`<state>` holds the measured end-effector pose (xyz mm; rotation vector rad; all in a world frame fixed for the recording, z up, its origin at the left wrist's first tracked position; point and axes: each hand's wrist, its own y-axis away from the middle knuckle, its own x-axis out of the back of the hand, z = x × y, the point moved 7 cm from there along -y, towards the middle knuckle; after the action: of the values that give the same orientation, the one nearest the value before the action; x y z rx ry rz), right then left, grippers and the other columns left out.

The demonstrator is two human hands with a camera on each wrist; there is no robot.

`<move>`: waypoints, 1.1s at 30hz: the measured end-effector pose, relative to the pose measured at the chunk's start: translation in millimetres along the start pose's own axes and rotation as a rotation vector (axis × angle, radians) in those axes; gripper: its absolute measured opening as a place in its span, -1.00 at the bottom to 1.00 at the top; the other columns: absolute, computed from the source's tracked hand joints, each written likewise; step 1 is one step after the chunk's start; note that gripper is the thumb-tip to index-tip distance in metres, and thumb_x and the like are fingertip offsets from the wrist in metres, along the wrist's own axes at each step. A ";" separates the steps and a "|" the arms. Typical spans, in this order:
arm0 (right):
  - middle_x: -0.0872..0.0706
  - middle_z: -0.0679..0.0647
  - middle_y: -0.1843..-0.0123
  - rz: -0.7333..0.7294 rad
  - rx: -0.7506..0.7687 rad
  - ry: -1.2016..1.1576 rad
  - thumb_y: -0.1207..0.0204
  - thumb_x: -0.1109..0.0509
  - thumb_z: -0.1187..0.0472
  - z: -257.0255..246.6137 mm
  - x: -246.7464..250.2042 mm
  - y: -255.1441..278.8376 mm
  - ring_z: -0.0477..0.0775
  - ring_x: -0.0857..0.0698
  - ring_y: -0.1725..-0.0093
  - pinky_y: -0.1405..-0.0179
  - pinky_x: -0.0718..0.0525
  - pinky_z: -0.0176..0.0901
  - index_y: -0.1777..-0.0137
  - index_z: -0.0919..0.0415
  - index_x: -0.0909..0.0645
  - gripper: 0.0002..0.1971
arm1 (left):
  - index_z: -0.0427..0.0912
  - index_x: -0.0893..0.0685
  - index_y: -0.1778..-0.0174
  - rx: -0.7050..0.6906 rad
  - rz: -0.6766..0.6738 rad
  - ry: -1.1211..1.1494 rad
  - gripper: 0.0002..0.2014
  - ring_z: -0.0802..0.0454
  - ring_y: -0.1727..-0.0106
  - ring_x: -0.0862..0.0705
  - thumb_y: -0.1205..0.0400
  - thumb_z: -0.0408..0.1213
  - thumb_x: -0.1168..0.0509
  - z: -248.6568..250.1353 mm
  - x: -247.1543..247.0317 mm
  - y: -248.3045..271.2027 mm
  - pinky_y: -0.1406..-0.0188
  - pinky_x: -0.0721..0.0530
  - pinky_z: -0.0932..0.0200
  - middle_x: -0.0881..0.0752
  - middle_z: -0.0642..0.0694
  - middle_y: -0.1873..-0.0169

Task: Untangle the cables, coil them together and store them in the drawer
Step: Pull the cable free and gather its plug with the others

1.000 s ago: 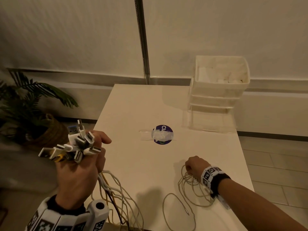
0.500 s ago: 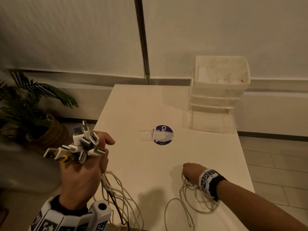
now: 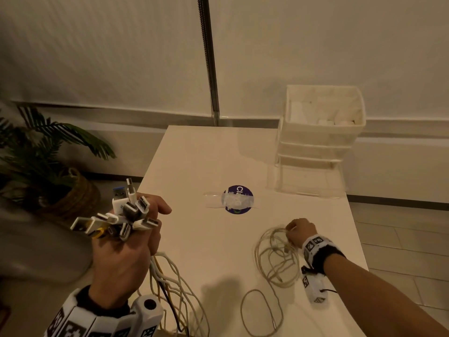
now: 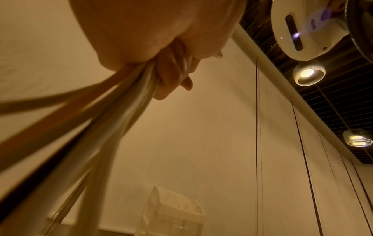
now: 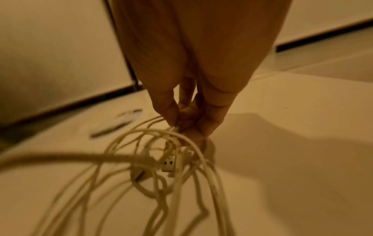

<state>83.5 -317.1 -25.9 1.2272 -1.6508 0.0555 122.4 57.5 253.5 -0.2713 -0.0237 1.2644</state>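
While your left hand (image 3: 121, 259) stays raised off the near-left corner of the desk (image 3: 194, 166), its fingers (image 4: 171, 75) are curled tight round a bundle of cables (image 3: 167, 283), with the USB connector ends (image 3: 121, 215) fanned out above your fist. The cords below your grip are mostly white, with 1 yellow and 1 dark strand among them, and they hang down past the desk's near edge.

Your right hand (image 3: 300, 231) is low over the desk's near-right part. Its fingers (image 5: 167, 110) are drawn together and pinch strands at the top of a loose tangle of pale cables (image 3: 277, 259). That tangle rests on the desk just beside your wrist, and 1 long loop (image 3: 261, 312) trails from it toward the near edge. In the right wrist view, a white USB plug (image 5: 168, 164) sits in the middle of the tangle; the strands around it are blurred.

At the far-right corner of the desk stands the drawer unit (image 3: 320, 142), white and translucent, well apart from both hands. Its top tray holds pale items too unclear to name. A round purple sticker (image 3: 238, 199), partly covered by clear tape, lies near the desk's middle, between your 2 hands and the drawer unit. A potted palm (image 3: 43, 161) in a woven basket stands on the floor to the left.
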 end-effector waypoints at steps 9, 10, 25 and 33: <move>-0.75 0.18 0.38 0.123 0.133 -0.407 -0.53 -0.37 0.37 -16.4 54.5 4.5 0.14 -0.73 0.45 0.30 -0.81 0.04 -0.04 0.25 -0.67 -0.87 | -0.10 -0.72 0.23 -0.036 -0.026 0.016 -0.56 0.26 0.68 -0.31 -0.39 0.26 -0.48 4.6 -9.2 -2.5 0.66 -0.28 0.46 -0.41 0.09 0.65; -0.73 0.20 0.40 0.115 0.141 -0.464 -0.55 -0.34 0.40 -18.8 55.4 7.5 0.12 -0.69 0.49 0.37 -0.77 -0.01 -0.10 0.27 -0.65 -0.83 | -0.10 -0.71 0.23 -0.048 -0.023 -0.013 -0.53 0.24 0.68 -0.30 -0.40 0.29 -0.47 5.8 -10.8 -2.8 0.66 -0.27 0.44 -0.40 0.09 0.66; -0.56 0.26 -0.42 0.049 0.306 0.213 -0.45 -0.17 0.57 -66.8 70.6 51.9 0.23 -0.62 -0.31 -0.14 -0.63 -0.07 -0.60 0.07 -0.24 -0.28 | -0.75 -0.45 -0.09 -0.013 -0.086 0.199 -0.46 0.36 0.63 -0.51 -0.63 -0.19 -0.29 9.2 -17.7 -4.2 0.66 -0.49 0.49 -0.60 0.16 0.62; -0.78 0.16 0.30 0.410 0.381 -0.154 -0.57 -0.18 0.45 -135.6 186.5 123.2 -0.11 -0.78 0.45 0.43 -0.66 -0.43 -0.02 0.22 -0.66 -0.76 | -0.02 -0.72 0.16 -0.123 -0.077 -0.025 -0.55 0.31 0.62 -0.43 -0.42 0.33 -0.37 23.5 -19.9 -9.0 0.61 -0.41 0.46 -0.57 0.15 0.61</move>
<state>97.1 -309.1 235.0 1.1690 -2.0718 0.5639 120.8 40.8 280.8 -0.3580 -0.1326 1.1911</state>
